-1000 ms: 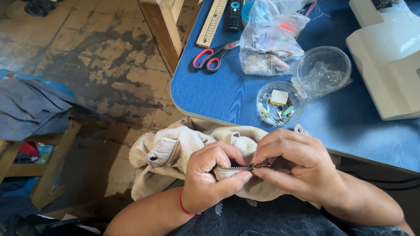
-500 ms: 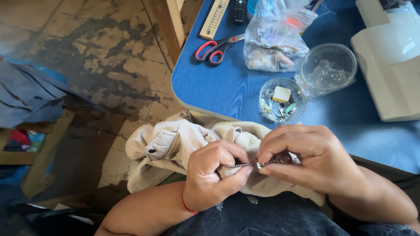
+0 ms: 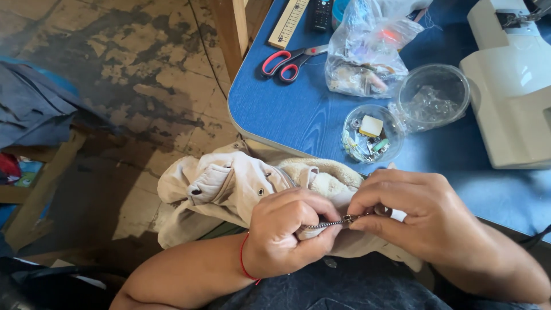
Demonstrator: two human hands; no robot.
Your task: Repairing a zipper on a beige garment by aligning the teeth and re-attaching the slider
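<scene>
A beige jacket [image 3: 224, 186] with a fleece lining lies bunched on my lap, against the edge of the blue table [image 3: 287, 117]. My left hand [image 3: 290, 232] pinches the jacket's metal zipper [image 3: 330, 224] between thumb and fingers. My right hand [image 3: 416, 209] grips the zipper slider at its other end, fingers curled over the cloth. A thin red band circles my left wrist. The two hands are almost touching over the zipper.
On the table lie red-handled scissors [image 3: 287, 60], a ruler [image 3: 287, 23], a plastic bag of small items [image 3: 367, 54], a round clear tub of bits [image 3: 370, 135], an empty clear lid [image 3: 431, 96] and a white sewing machine [image 3: 511, 86]. Worn floor at left, blue cloth [image 3: 31, 109].
The view has shifted slightly, and my hands sit a little lower and to the right. Both still pinch the zipper; the right hand has edged along it.
</scene>
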